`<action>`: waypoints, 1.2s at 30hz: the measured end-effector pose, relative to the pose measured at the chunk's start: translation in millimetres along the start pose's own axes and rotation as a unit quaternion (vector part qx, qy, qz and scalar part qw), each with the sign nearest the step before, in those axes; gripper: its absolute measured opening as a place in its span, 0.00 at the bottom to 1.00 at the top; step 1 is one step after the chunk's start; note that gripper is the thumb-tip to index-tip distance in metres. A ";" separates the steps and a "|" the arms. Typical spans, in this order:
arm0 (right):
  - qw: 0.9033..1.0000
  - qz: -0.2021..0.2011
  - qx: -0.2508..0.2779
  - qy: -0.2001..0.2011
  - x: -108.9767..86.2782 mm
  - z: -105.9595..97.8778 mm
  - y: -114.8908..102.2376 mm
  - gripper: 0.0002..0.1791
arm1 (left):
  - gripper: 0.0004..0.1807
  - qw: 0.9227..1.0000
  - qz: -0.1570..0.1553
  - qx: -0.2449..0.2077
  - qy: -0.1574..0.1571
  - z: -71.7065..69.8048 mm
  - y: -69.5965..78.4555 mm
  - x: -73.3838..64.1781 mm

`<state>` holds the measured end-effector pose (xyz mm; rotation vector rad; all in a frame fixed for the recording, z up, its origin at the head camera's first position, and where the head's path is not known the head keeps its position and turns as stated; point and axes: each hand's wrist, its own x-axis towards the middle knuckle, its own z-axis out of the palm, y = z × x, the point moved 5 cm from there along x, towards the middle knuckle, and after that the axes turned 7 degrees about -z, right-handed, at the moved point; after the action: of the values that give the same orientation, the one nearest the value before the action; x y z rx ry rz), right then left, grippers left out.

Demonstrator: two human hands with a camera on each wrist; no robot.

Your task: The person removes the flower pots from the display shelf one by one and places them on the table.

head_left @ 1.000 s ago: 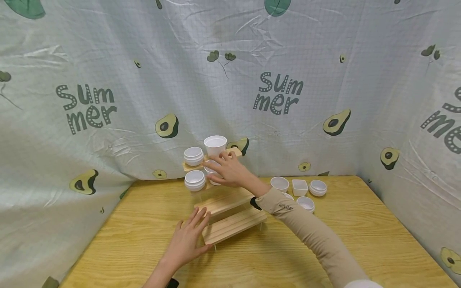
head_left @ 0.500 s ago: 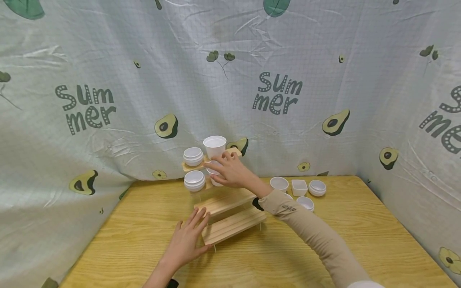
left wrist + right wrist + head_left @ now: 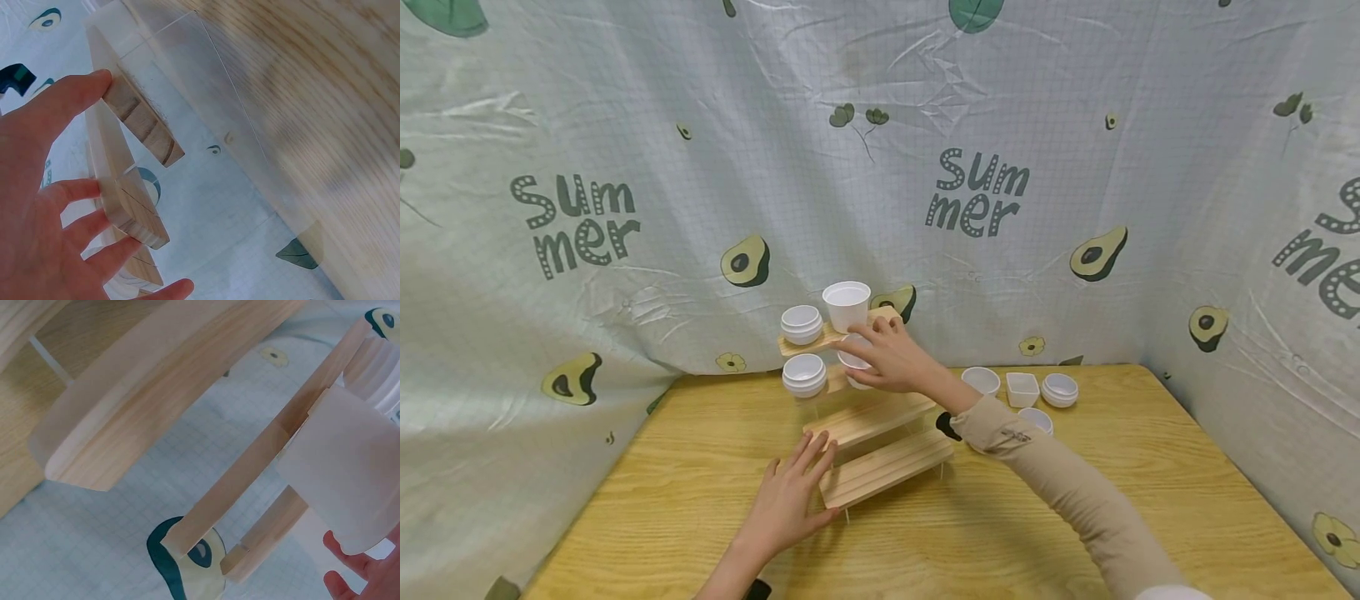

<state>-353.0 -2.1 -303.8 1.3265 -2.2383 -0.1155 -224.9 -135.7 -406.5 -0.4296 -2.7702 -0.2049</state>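
A tiered wooden display stand [image 3: 868,423] with clear side supports stands on the table. My left hand [image 3: 790,500] is at its left side, fingers spread, with thumb and fingertips against the ends of the lower boards [image 3: 134,215]. On the second tier from the top, my right hand [image 3: 895,360] grips a white plastic cup [image 3: 344,462] between thumb and fingers; the hand covers much of the cup in the head view. Left of it on that tier sits a ridged white bowl [image 3: 805,377]. The top tier bears another ridged bowl [image 3: 802,325] and a taller white cup [image 3: 846,307].
Right of the stand, several white containers are on the table [image 3: 1150,483]: a round bowl [image 3: 981,382], a square dish [image 3: 1022,390], a ridged bowl [image 3: 1060,390], and another partly behind the right sleeve [image 3: 1045,475]. A printed curtain [image 3: 820,192] hangs behind the table.
The right hand and the cup it grips have shifted slightly right along the second tier, widening the gap from the ridged bowl. The left hand has stayed in place.
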 end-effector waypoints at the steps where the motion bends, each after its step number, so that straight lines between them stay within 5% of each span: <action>1: 1.000 0.000 -0.002 0.000 -1.5 0.1 0.2 0.24 | 0.45 1.000 0.000 0.000 0.000 -0.1 0.1 0.1; 21: 0.999 -0.045 -0.006 0.029 -34.9 -8.4 -8.2 0.25 | 0.45 1.000 0.005 0.005 0.014 1.1 1.4 3.1; 36: 0.997 -0.058 0.004 0.058 -77.6 -3.3 -7.7 0.26 | 0.45 1.000 -0.005 0.002 0.008 -0.1 2.8 4.2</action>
<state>-316.1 59.4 -334.4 1.4296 -2.0685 -0.0682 -227.7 -131.9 -404.7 -0.4101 -2.7582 -0.2031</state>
